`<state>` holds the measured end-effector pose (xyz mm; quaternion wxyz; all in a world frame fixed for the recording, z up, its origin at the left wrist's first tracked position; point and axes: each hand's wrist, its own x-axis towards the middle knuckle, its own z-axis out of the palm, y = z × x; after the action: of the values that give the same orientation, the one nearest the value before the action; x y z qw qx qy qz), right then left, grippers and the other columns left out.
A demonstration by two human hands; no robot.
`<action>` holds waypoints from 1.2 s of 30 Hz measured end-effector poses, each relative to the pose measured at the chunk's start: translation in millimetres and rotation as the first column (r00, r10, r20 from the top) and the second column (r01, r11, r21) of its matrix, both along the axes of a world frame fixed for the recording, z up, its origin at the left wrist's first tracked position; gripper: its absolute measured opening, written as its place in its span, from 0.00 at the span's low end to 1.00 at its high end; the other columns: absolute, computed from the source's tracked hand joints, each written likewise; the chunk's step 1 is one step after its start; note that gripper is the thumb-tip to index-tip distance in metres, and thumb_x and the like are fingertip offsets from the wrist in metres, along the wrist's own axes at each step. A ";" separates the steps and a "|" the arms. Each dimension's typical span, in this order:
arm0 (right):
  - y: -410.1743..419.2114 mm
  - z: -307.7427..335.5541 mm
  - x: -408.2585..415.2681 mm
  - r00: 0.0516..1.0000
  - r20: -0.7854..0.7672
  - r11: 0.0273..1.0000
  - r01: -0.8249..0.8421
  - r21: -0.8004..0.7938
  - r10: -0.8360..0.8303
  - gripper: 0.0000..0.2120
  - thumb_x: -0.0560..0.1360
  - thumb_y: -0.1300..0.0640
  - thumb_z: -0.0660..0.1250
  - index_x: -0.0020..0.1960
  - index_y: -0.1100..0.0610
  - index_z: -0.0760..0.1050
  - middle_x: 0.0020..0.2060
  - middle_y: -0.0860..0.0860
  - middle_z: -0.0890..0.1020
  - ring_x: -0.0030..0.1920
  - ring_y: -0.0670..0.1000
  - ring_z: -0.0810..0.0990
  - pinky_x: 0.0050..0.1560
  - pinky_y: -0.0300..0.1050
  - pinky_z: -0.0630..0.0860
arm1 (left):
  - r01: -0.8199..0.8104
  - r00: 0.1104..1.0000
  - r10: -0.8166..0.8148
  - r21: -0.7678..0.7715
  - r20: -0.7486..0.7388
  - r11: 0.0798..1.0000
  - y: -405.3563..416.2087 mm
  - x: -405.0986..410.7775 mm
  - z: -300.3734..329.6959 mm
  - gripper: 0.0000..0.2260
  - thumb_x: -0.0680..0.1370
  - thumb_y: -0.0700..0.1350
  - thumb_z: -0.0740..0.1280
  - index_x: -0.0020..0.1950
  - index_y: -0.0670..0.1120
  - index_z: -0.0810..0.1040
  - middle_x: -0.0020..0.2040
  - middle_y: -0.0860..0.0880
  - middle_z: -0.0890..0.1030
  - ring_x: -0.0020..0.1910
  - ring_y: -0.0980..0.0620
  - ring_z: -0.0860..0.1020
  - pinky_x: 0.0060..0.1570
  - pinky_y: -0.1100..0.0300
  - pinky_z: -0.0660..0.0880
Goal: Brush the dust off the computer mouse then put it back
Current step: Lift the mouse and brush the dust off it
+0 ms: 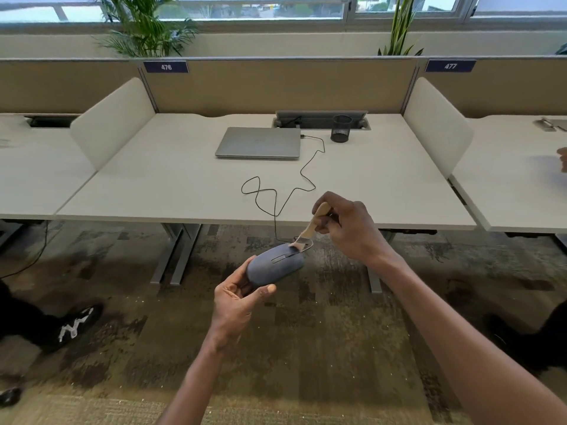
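My left hand (237,297) holds a grey-blue wired computer mouse (274,265) from below, in the air in front of the desk's front edge. My right hand (346,225) grips the wooden handle of a small brush (313,225). The bristles touch the mouse's far end, near where the cord enters. The mouse's black cord (276,194) loops over the white desk (184,179) and runs to a shut silver laptop (259,142).
A black mesh pen cup (341,128) stands beside a cable tray at the desk's back. White side dividers flank the desk. Another person's shoe (76,325) is on the carpet at left, and a hand (562,159) shows at the right edge.
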<state>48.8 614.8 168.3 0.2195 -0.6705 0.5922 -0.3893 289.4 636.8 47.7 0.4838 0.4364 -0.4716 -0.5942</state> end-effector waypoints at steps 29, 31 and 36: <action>-20.8 -13.7 -20.8 0.955 -0.047 0.954 0.289 -0.083 -0.293 0.02 0.78 0.60 0.69 0.49 0.59 0.77 0.39 0.52 0.83 0.38 0.51 0.85 0.37 0.45 0.83 | 0.038 0.998 -0.038 0.014 -0.053 0.999 -12.3 5.1 4.7 0.32 0.66 0.31 0.75 0.68 0.45 0.75 0.60 0.47 0.83 0.60 0.49 0.81 0.56 0.59 0.80; -22.2 -13.6 -19.5 0.959 -0.069 0.960 0.271 -0.066 -0.275 0.02 0.77 0.60 0.69 0.49 0.58 0.77 0.38 0.52 0.83 0.38 0.52 0.84 0.38 0.48 0.83 | 0.042 0.998 -0.041 0.020 -0.044 0.999 -12.7 5.8 4.3 0.32 0.65 0.32 0.75 0.68 0.45 0.75 0.60 0.47 0.84 0.61 0.48 0.81 0.56 0.59 0.80; -29.0 -28.2 -26.1 0.952 -0.160 0.965 0.264 -0.005 -0.261 0.02 0.79 0.62 0.66 0.49 0.58 0.76 0.35 0.49 0.79 0.32 0.49 0.78 0.29 0.33 0.70 | 0.050 0.998 -0.048 0.047 -0.043 0.998 -12.3 8.8 9.6 0.38 0.60 0.44 0.84 0.68 0.45 0.75 0.61 0.45 0.83 0.61 0.48 0.81 0.56 0.57 0.80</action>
<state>22.7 585.8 140.1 0.1232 -0.6130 0.6948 -0.3555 298.2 624.5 57.3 0.4683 0.4236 -0.4574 -0.6262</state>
